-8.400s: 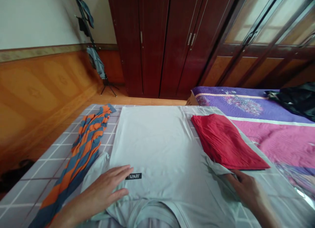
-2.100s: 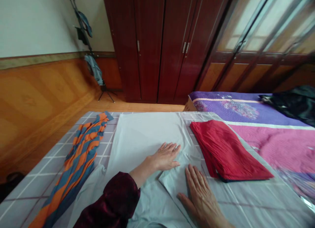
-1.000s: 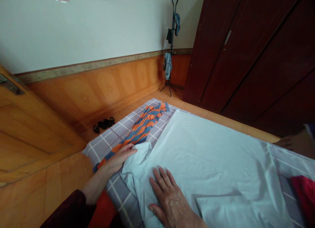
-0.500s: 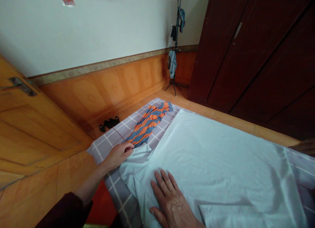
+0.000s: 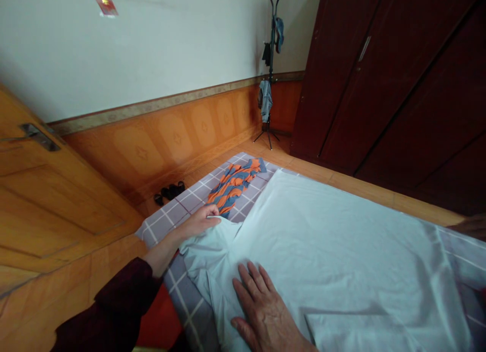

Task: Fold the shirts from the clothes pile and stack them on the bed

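A pale, whitish T-shirt [image 5: 326, 240] lies spread over a grey checked bedcover [image 5: 155, 230], with creases near its left end and a fold at the lower right. My left hand [image 5: 201, 221] is closed on the edge of the shirt's sleeve, at the far left corner of the cloth. The sleeve is pulled taut and slightly raised there. My right hand [image 5: 264, 311] rests flat on the shirt, fingers stretched out, close to the creased part. Just beyond my left hand lies a crumpled orange and grey striped garment [image 5: 235, 185].
A wooden door [image 5: 56, 200] stands at the left. Dark sandals [image 5: 169, 191] sit on the floor by the bed. Beyond the bed are a black coat rack [image 5: 271, 63] with clothes on it and a dark red wardrobe [image 5: 379, 99]. Something red [image 5: 159, 319] shows below the bed's near edge.
My left hand has moved away from me and a little right, drawing the sleeve edge outward over part of the striped garment. My right hand has stayed in place.
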`<action>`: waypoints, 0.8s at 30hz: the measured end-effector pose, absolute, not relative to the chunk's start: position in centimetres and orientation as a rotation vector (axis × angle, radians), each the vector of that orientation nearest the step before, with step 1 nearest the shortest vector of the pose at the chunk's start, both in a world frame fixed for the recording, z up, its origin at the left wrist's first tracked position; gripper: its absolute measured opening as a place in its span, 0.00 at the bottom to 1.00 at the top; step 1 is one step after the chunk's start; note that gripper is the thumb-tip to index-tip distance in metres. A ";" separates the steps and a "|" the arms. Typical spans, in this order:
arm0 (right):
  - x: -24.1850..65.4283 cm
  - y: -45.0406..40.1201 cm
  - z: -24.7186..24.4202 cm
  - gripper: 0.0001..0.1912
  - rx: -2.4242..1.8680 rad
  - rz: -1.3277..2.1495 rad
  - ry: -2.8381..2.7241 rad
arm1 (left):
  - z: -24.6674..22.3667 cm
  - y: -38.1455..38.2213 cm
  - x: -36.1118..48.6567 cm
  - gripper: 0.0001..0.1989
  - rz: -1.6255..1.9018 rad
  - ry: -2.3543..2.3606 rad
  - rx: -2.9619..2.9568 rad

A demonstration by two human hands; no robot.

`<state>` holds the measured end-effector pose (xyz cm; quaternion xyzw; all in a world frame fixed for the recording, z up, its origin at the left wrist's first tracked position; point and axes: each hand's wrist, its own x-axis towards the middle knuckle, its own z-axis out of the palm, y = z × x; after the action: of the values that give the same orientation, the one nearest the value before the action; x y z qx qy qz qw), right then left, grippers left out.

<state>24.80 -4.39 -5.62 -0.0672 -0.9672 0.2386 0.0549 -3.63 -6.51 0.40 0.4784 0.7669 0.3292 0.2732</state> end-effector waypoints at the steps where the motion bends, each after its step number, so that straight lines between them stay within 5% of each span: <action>1: 24.8 -4.4 -5.5 0.34 -0.205 0.723 -2.941 | 0.2 -6.4 -3.8 0.04 0.886 2.109 1.292; 24: 25.0 -4.8 -4.4 0.33 -0.013 0.760 -2.945 | -0.7 -14.7 -2.3 0.13 -0.052 2.675 1.387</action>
<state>25.02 -4.78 -4.38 -0.0042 -0.9671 0.2495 0.0502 -2.27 -14.75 -0.73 0.4595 0.8857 -0.0171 0.0639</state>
